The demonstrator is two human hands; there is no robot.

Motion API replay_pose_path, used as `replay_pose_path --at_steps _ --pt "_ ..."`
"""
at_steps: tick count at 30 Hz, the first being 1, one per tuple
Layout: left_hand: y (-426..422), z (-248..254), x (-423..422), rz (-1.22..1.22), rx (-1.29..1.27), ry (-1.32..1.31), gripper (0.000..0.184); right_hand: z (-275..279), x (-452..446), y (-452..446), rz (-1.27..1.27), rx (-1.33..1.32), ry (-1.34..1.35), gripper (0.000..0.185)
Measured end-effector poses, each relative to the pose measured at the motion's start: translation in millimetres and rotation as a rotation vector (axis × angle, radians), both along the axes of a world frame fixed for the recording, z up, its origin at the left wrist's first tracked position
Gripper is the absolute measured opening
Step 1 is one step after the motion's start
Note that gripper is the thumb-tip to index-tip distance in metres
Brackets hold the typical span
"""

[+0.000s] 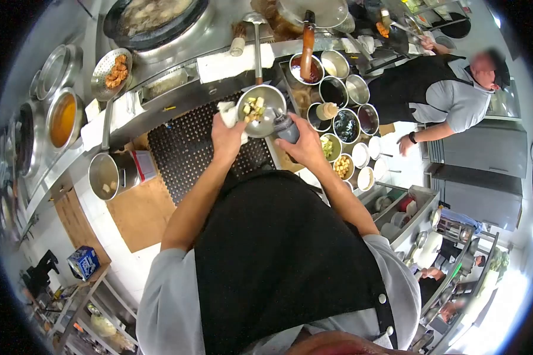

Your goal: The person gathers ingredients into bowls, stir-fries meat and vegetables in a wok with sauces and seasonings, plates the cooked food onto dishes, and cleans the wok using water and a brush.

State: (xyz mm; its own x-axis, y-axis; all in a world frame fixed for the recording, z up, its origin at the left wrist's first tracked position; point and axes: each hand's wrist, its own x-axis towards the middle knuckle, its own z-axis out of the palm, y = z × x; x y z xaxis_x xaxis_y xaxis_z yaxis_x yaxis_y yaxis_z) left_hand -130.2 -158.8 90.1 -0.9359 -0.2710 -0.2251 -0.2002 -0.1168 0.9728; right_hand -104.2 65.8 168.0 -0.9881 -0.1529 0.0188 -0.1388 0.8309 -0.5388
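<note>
My left hand [226, 137] grips the near left rim of a metal bowl [270, 123], with a white cloth [227, 110] between hand and bowl. Pale and green chopped pieces [254, 109] lie in the bowl. In my right hand [305, 142] is a dark squeeze bottle [286, 129], its tip over the bowl's right side. Just right of that hand stand metal containers, one with green pieces [327, 147] and one with golden cubes [341, 167].
A ladle [257, 47] lies across the counter edge behind the bowl. Woks [154, 23] line the stove. At the left are a strainer of fried pieces [116, 72] and a pot [105, 176]. A co-worker [420, 89] leans in at the right.
</note>
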Motion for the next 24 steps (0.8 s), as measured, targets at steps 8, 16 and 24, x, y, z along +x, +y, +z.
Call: replay_pose_path --at_steps 8,16,24 --pt "-13.4 6.1 43.5 0.140 0.161 -0.069 0.050 -58.4 -104.0 65.2 -0.349 -0.480 0.264 0.085" --pt "-35.9 -6.0 63.4 0.055 0.270 -0.149 0.045 -149.3 -137.0 77.3 -0.689 -0.321 0.343 0.078" --pt "-71.2 -24.1 13.9 -0.507 0.155 -0.349 0.052 -97.3 27.4 -18.9 -0.541 -0.540 0.049 0.037"
